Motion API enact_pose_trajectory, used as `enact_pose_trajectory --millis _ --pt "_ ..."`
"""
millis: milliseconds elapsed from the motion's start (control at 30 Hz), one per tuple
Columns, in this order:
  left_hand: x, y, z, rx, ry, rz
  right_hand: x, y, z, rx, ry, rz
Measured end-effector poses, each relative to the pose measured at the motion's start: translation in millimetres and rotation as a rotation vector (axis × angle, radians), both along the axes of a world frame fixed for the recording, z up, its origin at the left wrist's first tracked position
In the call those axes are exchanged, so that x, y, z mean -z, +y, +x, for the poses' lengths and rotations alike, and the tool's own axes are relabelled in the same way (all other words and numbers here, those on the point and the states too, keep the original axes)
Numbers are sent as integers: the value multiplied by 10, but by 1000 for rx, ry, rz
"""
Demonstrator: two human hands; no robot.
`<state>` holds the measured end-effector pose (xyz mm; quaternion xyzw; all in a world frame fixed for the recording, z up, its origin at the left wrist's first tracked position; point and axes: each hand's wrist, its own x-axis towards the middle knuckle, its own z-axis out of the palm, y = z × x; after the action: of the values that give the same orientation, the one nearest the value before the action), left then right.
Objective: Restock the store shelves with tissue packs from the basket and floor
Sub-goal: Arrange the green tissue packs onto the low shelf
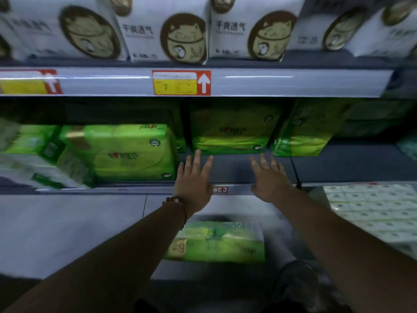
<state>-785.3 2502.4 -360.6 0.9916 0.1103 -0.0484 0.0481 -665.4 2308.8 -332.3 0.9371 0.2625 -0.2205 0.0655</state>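
A green tissue pack [232, 129] stands upright at the back of the middle shelf [237, 168]. Both of my hands reach over the shelf's front edge toward it with straight, spread fingers. My left hand [194, 179], with a bead bracelet at the wrist, has its fingertips just below the pack's lower left corner. My right hand [268, 177] is to the right, below the pack's lower right corner. Neither hand holds anything. Another green tissue pack [216, 242] lies flat on the floor below, between my arms.
A green pack [128, 152] lies at the shelf's front left, beside white-green packs [33, 170]. Another green pack [309, 132] stands at right. White cat-print packs [180, 30] fill the upper shelf, above a red price tag [180, 82]. White tissue bundles [370, 211] sit at lower right.
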Motion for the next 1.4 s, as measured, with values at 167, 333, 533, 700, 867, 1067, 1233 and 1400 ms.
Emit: enact_pose_trajectory --millis 167,333,533,700,867,1067,1233,1400 --pt "-245 22 -608 -31 36 -23 -219 -129 -605 11 38 13" --pt "-167 57 -1316 -70 113 -25 -180 -206 -1217 13 59 40" --pt "-7 -58 -1711 -122 215 -219 52 -313 -1718 90 161 76" --pt "259 -39 -1798 -330 248 -725 223 -503 -1863 458 362 273" --pt "372 18 -1772 -566 207 -1096 962 -685 -1648 922 577 604" --pt "607 29 -1713 -538 285 -1087 539 -524 -1762 1057 657 636" --pt "785 24 -1539 -684 186 -1103 612 -468 -1624 1190 620 815" --pt "626 12 -1358 -756 63 -1161 487 -483 -1470 1279 623 909"
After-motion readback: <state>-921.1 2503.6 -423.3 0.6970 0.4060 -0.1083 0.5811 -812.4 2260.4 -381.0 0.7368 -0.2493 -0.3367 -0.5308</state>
